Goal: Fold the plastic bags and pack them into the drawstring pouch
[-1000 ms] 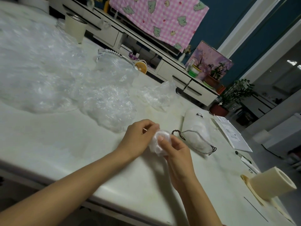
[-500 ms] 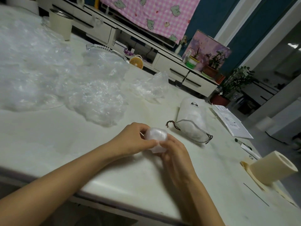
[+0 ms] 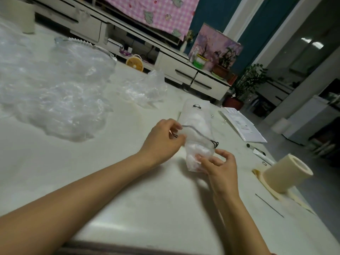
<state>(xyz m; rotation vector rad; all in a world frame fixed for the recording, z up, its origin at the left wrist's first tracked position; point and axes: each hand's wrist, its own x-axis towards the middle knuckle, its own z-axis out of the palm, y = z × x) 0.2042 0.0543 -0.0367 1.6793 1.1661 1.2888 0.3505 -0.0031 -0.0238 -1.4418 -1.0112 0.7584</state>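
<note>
Head view, over a pale counter (image 3: 77, 177): a person works a folded bag (image 3: 197, 159) into a drawstring pouch (image 3: 197, 118). The pouch lies flat just past the hands, its mouth toward the person at six o'clock and its closed end at twelve.

The left hand (image 3: 162, 139) pinches the pouch's rim from the nine o'clock side, where the dark cord (image 3: 198, 134) runs through the hem. The right hand (image 3: 219, 167), at five o'clock from the pouch, grips the folded bag between thumb and curled fingers and holds it at the mouth. How far in the bundle sits cannot be told through the cloudy material. Pale shapes inside the pouch suggest some bags are already packed.

A heap of loose bags (image 3: 55, 96) lies well apart at ten o'clock, so much of the job appears to be left. A cream roll (image 3: 287, 174) stands at three o'clock and papers (image 3: 242, 126) lie at one o'clock, both apart from the work.

The film looks very light, soft and slippery, and a folded bundle will likely spring open if the grip eases. It is probably best pinched flat across its folds, with the thumb over the last loose flap. The pouch looks limp and unlikely to hold its own mouth open. The hem beside the cord seems the better place to hold, since a tug on the cord itself would likely cinch the mouth shut.
</note>
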